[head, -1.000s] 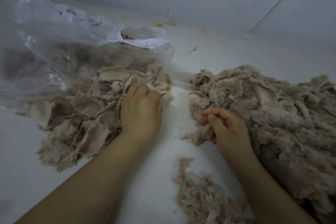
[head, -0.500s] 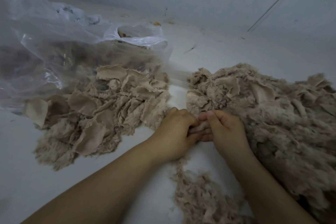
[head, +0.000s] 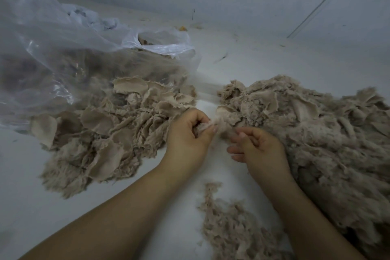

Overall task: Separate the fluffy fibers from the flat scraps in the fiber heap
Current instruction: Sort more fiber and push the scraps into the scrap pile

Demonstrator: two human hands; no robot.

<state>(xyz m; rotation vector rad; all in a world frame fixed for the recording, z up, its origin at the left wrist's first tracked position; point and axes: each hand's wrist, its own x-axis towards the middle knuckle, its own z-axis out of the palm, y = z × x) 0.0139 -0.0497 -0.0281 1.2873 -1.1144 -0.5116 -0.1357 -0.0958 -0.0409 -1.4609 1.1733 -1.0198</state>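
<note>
A fluffy tuft [head: 211, 125] is stretched between both hands at the fiber heap's [head: 306, 129] left edge. The left hand [head: 186, 133] fingers clamp one end; the right hand [head: 256, 146] pinches the other, with the flat scraps pile [head: 101, 131] lying just left.

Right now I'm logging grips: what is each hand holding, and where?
The left hand grips a fluffy fiber tuft by one end; the right hand pinches its other end in thumb and forefinger.
</note>
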